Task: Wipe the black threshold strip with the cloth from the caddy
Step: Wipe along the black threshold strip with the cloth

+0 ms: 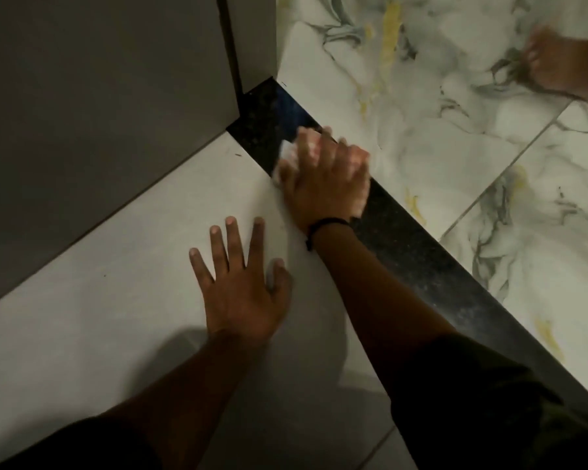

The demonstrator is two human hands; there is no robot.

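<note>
A grey wall meets pale floor tile, where the left hand lies flat, fingers spread wide, holding nothing. Just right of it, the blurred right hand presses down on a white cloth, mostly hidden beneath its grip, on the black threshold strip. Beyond lies marbled floor; a foot is cut off at the frame's edge.

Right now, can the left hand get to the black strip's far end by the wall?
Probably not directly: the left hand lies flat on the grey tile, and the right hand with the cloth sits between it and the threshold strip corner.
</note>
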